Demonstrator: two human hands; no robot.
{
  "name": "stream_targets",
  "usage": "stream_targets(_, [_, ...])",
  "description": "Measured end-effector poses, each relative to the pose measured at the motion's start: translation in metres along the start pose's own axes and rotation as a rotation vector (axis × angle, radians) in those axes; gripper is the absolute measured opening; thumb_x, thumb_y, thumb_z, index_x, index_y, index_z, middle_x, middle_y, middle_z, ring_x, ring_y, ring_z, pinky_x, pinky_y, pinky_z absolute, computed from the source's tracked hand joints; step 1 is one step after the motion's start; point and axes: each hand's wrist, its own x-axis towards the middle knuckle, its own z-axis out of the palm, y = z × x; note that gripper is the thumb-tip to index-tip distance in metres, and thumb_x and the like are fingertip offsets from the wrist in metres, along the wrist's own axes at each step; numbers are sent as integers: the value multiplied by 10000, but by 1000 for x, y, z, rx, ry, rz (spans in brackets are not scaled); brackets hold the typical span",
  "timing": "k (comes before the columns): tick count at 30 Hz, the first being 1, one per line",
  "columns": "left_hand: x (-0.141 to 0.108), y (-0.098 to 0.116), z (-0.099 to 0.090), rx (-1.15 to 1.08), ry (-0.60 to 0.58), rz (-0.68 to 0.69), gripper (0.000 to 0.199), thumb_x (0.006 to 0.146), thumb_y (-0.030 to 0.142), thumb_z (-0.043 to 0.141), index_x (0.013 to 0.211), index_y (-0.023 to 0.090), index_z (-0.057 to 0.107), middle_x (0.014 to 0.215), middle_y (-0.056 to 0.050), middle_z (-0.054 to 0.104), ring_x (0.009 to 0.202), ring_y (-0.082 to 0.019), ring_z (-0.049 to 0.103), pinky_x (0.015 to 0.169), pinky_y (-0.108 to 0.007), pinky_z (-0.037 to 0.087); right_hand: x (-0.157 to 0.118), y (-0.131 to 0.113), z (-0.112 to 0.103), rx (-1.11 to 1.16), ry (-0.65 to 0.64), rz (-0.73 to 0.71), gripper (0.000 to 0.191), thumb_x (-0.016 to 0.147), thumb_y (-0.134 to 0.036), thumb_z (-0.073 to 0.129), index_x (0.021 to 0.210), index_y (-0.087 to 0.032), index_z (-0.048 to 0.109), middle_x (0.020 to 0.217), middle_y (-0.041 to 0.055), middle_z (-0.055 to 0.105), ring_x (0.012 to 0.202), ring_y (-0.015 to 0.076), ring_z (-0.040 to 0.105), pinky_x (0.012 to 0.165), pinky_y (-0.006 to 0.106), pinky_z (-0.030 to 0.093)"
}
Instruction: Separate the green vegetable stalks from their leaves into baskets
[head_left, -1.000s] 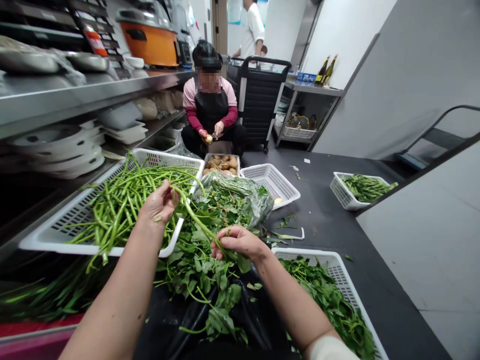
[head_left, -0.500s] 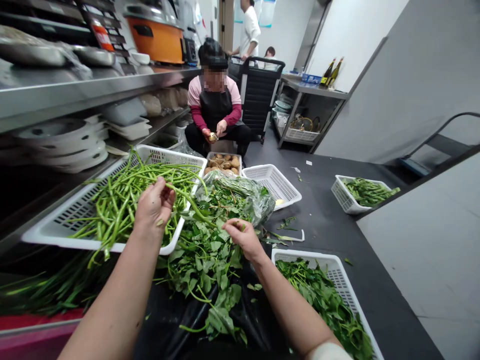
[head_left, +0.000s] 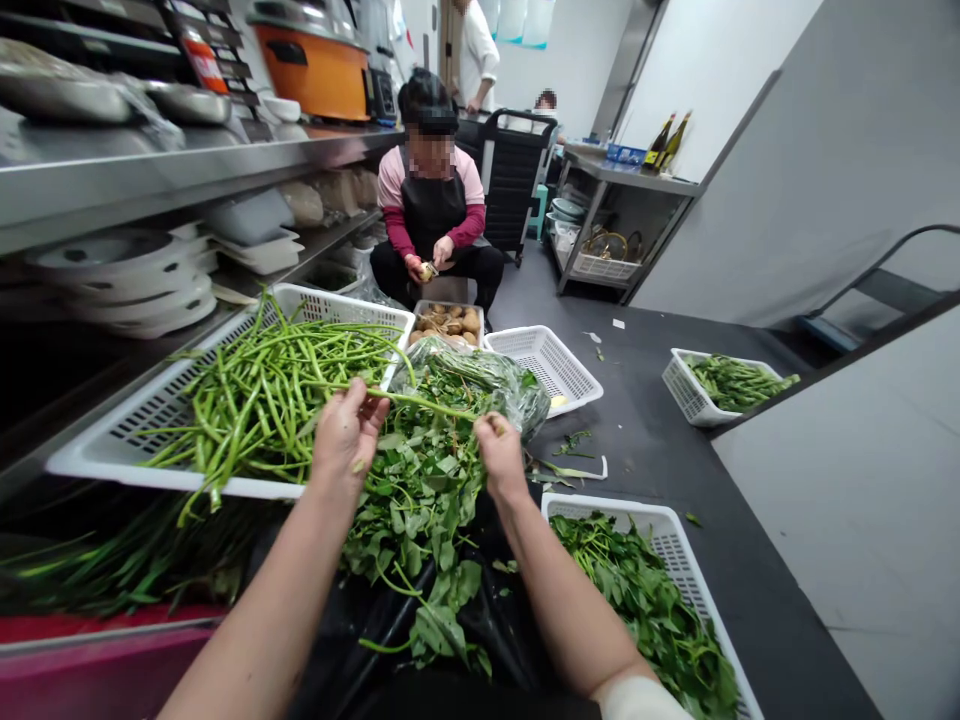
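A long green stem point(head_left: 431, 404) stretches between my two hands above a heap of leafy greens point(head_left: 420, 480). My left hand point(head_left: 349, 430) pinches it at one end, close to the corner of a white basket point(head_left: 97, 462) piled with bare green stems point(head_left: 262, 400). At the other end my right hand point(head_left: 500, 452) has its fingers closed on the stem. The leafy heap spills over black plastic point(head_left: 375, 610) below my hands. To the right of my right forearm, another white basket point(head_left: 679, 545) holds picked leaves point(head_left: 637, 600).
A person point(head_left: 431, 200) in a dark apron sits opposite, peeling a potato behind a crate of potatoes point(head_left: 450, 322). A white basket point(head_left: 574, 370) and a basket of green vegetables point(head_left: 697, 405) stand on the floor. Steel shelving point(head_left: 172, 180) runs along the left.
Both hands have moved right and the stem between them is straighter and more level. My right hand has risen slightly and its fingers have closed more. Behind, a standing person in white has shifted left.
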Motion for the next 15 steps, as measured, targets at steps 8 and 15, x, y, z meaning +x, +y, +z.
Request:
stream_targets(8, [-5,13,-7,-32,5,85,255,847,76,492,610,171,500,522,67,522,433,-28,500,455,-87,448,10,19,-146,55,210,216,408,616,-466,548,523,-236,223,371,-134,128,329,41,90,346,192,115])
stream_targets(15, [3,-10,-12,66,-26,-21,193,790,102,567,614,155,510,506,64,517,413,-39,481,441,-110,457,-48,10,-177,-801,12,36,151,640,-281,648,749,-184,610,765,55,638,680,180,571,612,276,428])
